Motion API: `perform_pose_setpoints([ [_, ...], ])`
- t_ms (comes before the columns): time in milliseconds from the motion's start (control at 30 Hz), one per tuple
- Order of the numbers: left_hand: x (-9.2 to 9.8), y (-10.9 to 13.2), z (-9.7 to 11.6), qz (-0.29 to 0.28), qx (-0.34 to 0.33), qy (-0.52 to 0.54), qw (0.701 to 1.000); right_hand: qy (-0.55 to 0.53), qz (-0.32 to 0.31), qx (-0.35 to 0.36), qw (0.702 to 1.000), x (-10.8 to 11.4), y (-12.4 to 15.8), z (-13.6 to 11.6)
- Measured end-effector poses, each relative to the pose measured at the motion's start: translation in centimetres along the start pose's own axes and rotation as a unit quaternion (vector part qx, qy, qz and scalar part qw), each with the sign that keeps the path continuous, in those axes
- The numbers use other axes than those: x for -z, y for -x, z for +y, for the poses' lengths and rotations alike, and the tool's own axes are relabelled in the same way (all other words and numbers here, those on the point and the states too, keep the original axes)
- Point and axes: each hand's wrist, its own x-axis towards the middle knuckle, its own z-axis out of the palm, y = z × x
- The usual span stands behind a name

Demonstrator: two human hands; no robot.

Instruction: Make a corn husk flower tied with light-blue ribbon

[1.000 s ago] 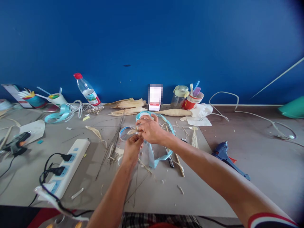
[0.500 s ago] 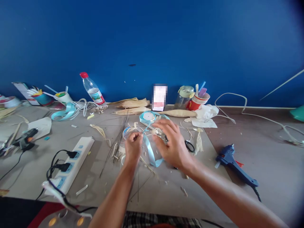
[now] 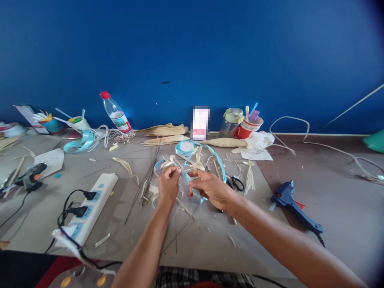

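My left hand is closed in a pinch on a light blue ribbon at the middle of the table. My right hand is closed on the same ribbon just to its right, fingers curled round the strip. The ribbon runs back in a loop to its spool lying flat behind my hands. Thin dark wires and dried husk strips lie to the left of my hands. Black-handled scissors rest just right of my right hand.
A white power strip with black plugs lies front left. A blue glue gun lies right, a black one far left. Along the blue wall stand a water bottle, a jar, a red cup and husk bundles.
My right hand drew back from the spool, opened over the ribbon, then closed on the strip beside my left hand. The camera view shifted slightly.
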Motion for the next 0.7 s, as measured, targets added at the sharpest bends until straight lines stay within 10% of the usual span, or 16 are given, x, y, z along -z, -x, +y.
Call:
perform_pose_setpoints([
  [333,-0.2,0.0,-0.5,-0.001,0.002,0.009,1.000,0.042,-0.201,0.045,0.978,4.4,4.6,-5.7],
  [500,-0.4,-0.1,-0.8,-0.016,-0.014,-0.005,1.000,0.270,-0.082,0.137,0.950,8.2,3.8,-10.8],
  [700,-0.7,-0.1,-0.5,-0.021,-0.016,-0.009,1.000,0.504,0.043,0.269,0.820,10.4,1.6,-15.1],
])
